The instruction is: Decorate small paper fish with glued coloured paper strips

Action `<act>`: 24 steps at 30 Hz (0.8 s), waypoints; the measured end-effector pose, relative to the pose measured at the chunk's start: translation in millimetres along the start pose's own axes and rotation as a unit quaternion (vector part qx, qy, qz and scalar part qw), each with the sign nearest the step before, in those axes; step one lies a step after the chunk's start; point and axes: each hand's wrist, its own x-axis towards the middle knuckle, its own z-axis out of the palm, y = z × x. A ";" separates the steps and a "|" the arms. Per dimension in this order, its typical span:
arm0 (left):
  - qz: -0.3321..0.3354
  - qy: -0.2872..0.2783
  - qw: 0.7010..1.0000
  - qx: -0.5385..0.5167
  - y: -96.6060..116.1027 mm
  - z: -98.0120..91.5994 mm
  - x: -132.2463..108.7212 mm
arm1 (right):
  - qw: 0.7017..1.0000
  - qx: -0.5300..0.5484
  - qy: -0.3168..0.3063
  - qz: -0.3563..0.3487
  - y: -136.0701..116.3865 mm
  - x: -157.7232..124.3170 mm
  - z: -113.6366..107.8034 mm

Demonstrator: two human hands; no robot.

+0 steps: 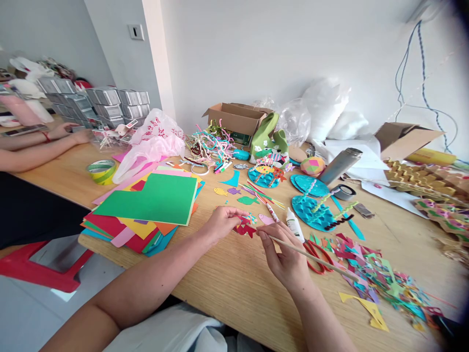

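My left hand (224,224) pinches a small red paper fish (246,228) at its upper left, just above the table. Between the fingers of my right hand (287,254) is a thin wooden stick (315,256), its tip at the fish's tail side. Behind the hands lie a pink paper fish (265,219), a marker (272,212) and a white glue bottle (294,226). Orange-handled scissors (323,261) rest right of my right hand. Farther back are green (248,200), purple (234,191) and yellow (220,191) paper fish.
Coloured paper sheets (157,198) are stacked left, near yellow tape (101,172). Paper scraps (381,269) spread at right. Blue decorated discs (311,213), a steel flask (340,166) and pipe cleaners (212,146) stand behind. Another person's hands (68,133) rest at far left.
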 end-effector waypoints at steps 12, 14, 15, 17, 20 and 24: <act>0.005 0.000 1.000 -0.005 -0.5 0.4 0.9 | 1.000 0.014 0.021 0.013 -3.8 2.5 -1.9; 0.008 0.000 1.000 -0.004 -0.8 0.3 0.9 | 0.999 0.018 0.025 0.016 -4.7 2.7 -2.7; 0.008 0.000 1.000 -0.002 -0.8 0.4 0.7 | 0.999 0.018 0.026 0.017 -4.8 2.7 -2.9; 0.008 0.004 1.000 0.002 -0.9 0.4 0.3 | 0.999 0.015 0.026 0.016 -4.3 2.4 -3.1; 0.013 0.004 1.000 0.007 -1.5 0.1 -0.1 | 1.000 0.002 0.017 0.011 -2.7 1.6 -2.9; 0.015 -0.004 1.000 0.002 -2.1 -0.5 0.2 | 1.000 -0.010 0.004 0.008 -1.1 0.6 -2.2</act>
